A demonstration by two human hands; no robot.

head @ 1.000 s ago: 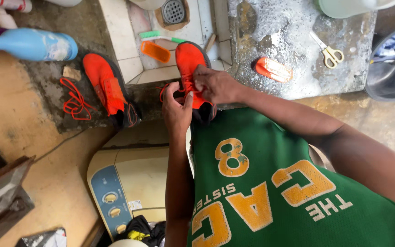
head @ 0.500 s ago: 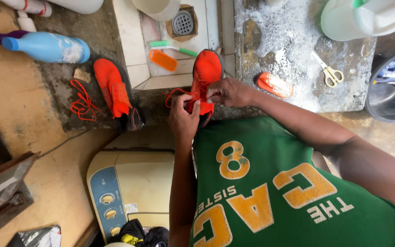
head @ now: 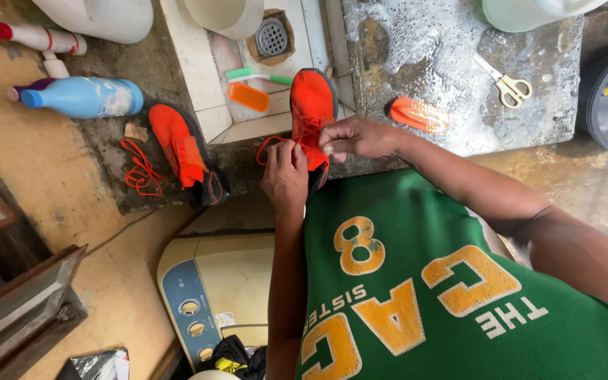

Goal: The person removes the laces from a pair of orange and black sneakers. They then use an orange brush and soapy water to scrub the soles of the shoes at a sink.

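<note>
Both hands worked the orange shoe at the tabletop edge.
Left hand and right hand each had a grip pinching its orange lace; a blue bottle lay far left.

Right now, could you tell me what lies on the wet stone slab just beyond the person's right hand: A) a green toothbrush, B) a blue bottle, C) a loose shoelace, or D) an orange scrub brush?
D: an orange scrub brush lies on the wet slab just past the right hand, which works at the orange shoe with the left hand.
</note>
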